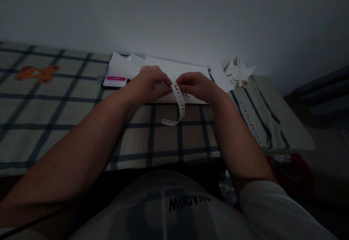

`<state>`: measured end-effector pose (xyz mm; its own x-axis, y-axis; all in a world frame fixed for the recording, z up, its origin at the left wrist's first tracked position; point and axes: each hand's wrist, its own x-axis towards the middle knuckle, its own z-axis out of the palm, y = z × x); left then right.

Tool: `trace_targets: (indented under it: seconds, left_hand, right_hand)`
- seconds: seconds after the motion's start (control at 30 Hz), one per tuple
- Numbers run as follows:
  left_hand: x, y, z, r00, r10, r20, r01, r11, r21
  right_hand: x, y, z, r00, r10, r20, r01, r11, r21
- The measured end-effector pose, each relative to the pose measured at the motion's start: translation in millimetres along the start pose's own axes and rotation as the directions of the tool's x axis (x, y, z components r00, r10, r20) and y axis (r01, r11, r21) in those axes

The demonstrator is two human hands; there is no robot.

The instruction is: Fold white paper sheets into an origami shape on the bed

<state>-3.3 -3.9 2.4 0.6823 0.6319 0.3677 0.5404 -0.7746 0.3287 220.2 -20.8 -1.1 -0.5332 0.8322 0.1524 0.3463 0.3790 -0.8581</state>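
Observation:
A white paper strip with a row of dark holes or spots hangs in a curl between my two hands, its lower end bending left above the checked cloth. My left hand is closed, thumb and fingertips pinching near the strip's upper end. From the other side my right hand reaches in with curled fingers at the same end. A small spotted piece shows just under its fingertips; I cannot tell if it belongs to the same strip. White paper sheets lie behind and beneath both hands.
A lit phone lies left of the paper. Crumpled or folded white paper sits at the back right. Checked cloth covers the table, against a pale wall. Below the table at right is a red object.

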Motion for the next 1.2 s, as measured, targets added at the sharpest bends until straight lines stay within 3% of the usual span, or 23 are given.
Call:
trace_targets:
  seconds: [0.13, 0.63, 0.93, 1.2]
  left_hand:
    - [0.2, -1.2, 2.6, 0.999, 0.000, -0.052, -0.001, 1.000, -0.009]
    - [1.3, 4.1, 0.0, 0.999, -0.020, 0.031, 0.020, 1.000, 0.006]
    - [0.3, -2.7, 3.8, 0.999, -0.005, -0.047, 0.004, 0.999, -0.039]
    - [1.0, 1.5, 3.8, 1.000, -0.023, -0.020, 0.023, 0.999, 0.022]
  right_hand:
    - [-1.3, -0.1, -2.8, 0.998, 0.051, 0.019, -0.052, 0.999, 0.002]
    - [-1.6, 0.0, -1.5, 0.997, 0.050, 0.060, -0.048, 0.999, -0.023]
    - [-1.0, -2.4, -1.2, 0.999, 0.045, 0.014, -0.045, 0.999, -0.010]
    - [-0.5, -2.5, -1.1, 0.998, 0.063, 0.001, -0.063, 0.996, -0.055]
